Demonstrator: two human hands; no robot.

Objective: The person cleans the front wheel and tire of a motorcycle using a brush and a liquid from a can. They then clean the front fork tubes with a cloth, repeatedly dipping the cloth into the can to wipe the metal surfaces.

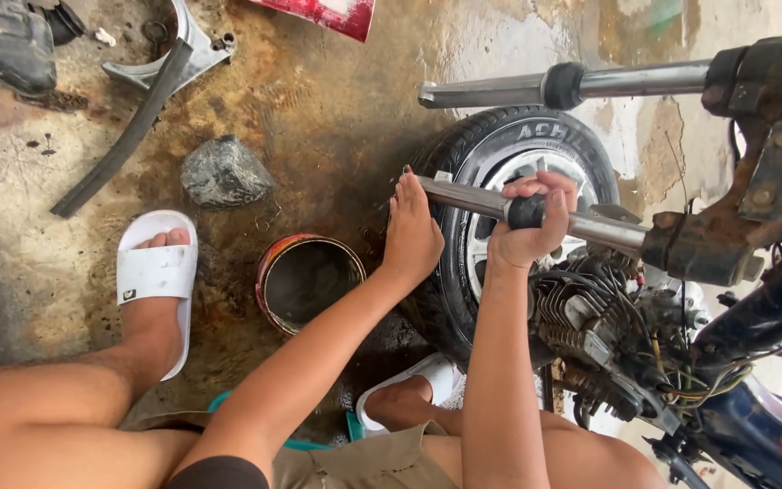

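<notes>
Open room lies on the stained concrete floor [337, 109] in the upper middle of the frame and along the left, broken only by a grey rock [225, 172], a rusty round tin [308, 281] at centre and a black rubber strip [119, 140] slanting across the upper left. To the right the way is crowded: the tyre [500, 145], two steel fork tubes [590, 226] crossing it, and the engine [590, 317] with loose wires at lower right leave only narrow gaps. The hands, left [412, 237] and right [529, 222], sit in the tight gap between tyre and lower tube, while bare legs and white sandals [156, 272] block the lower edge.
</notes>
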